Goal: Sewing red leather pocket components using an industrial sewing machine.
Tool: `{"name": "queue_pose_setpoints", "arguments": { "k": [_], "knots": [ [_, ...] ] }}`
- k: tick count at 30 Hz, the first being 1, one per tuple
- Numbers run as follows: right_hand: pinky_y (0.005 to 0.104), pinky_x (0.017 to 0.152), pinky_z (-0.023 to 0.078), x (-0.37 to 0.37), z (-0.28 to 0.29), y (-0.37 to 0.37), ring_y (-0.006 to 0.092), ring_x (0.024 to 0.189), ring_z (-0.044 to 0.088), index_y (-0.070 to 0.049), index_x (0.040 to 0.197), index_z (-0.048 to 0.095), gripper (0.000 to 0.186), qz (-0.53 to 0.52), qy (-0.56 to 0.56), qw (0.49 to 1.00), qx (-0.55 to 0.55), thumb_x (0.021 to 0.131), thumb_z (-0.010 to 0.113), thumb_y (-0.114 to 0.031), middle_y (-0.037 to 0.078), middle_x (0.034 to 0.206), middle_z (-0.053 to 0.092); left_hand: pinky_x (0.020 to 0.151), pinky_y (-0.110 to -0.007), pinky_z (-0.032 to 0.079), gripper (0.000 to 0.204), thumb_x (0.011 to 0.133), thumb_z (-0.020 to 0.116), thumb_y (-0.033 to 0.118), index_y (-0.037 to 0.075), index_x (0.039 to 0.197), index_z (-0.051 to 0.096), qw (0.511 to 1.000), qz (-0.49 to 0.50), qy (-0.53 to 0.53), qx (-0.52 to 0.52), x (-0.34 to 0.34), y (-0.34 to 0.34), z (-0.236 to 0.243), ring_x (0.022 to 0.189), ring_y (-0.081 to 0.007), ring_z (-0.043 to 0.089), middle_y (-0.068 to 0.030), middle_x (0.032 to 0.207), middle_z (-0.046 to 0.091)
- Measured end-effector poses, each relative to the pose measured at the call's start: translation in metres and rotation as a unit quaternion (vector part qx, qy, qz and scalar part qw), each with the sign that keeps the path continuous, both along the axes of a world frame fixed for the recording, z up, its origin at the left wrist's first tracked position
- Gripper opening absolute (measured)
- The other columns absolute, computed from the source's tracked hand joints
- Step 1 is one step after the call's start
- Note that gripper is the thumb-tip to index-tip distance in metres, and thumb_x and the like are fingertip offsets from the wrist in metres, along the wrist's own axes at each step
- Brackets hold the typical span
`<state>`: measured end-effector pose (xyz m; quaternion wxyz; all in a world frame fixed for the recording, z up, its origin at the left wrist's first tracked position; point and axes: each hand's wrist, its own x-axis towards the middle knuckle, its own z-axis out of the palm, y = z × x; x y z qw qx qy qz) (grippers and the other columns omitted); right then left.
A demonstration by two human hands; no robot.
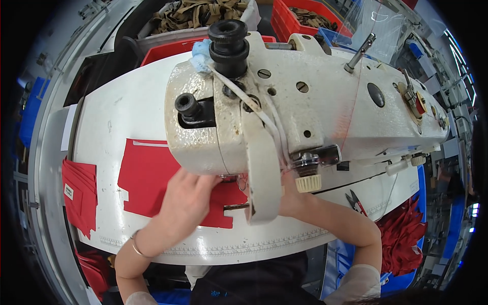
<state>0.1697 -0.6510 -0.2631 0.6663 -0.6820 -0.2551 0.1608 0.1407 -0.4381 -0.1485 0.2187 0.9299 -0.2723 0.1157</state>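
A white sewing machine (284, 96) stretches across the middle of my view. Under its head, a red fabric piece (147, 175) lies flat on the white table, with a pale strip along its far edge. My left hand (185, 201) rests on this fabric beside the needle area, fingers bent together and closed on it; the machine head hides the fingertips. On the other side of the needle, my right hand (291, 197) reaches in from the right. A pale hanging lever (262, 173) and the machine body hide most of its fingers. A short dark-brown strip (236, 207) shows between the hands.
Stacked red fabric pieces (80, 195) lie at the table's left edge. Thread snippers (356, 203) lie at the right, near a blue bin (423, 203) heaped with red fabric (404, 239). Behind the machine stand a red crate (284, 20) and a container of brown straps (198, 12).
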Motion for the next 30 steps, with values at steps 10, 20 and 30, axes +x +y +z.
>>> {"name": "queue_pose_setpoints", "arguments": {
  "k": [10,20,30],
  "knots": [
    [0.0358,0.058,0.047,-0.001,0.037,-0.001,0.0203,0.075,0.057,-0.006,0.096,0.063,0.037,-0.019,-0.47,0.862,-0.191,0.059,0.065,-0.011,0.004,0.085,0.059,0.068,-0.035,0.05,0.015,0.084,0.06,-0.005,-0.003,0.099,0.064,0.922,0.119,0.252,-0.267,-0.001,0.002,-0.018,0.078,-0.0244,0.062,-0.0152,0.092,0.064],
    [0.038,0.052,0.051,0.005,0.018,-0.008,0.0226,0.068,0.057,-0.009,0.086,0.059,0.027,0.064,-0.476,0.845,-0.236,0.06,0.066,-0.009,0.006,0.08,0.058,0.072,-0.038,0.049,0.016,0.081,0.059,-0.007,-0.003,0.096,0.065,0.962,0.04,0.163,-0.215,-0.002,0.002,-0.025,0.079,-0.0334,0.062,-0.0179,0.086,0.065],
    [0.0383,0.053,0.051,0.002,0.022,-0.007,0.025,0.07,0.058,-0.008,0.078,0.063,0.017,0.029,-0.439,0.868,-0.23,0.061,0.066,-0.012,0.006,0.072,0.057,0.074,-0.038,0.05,0.02,0.081,0.057,-0.008,-0.003,0.098,0.066,0.942,0.042,0.231,-0.239,-0.003,0.005,-0.039,0.082,-0.0323,0.063,-0.0176,0.09,0.066]
  ]
}}
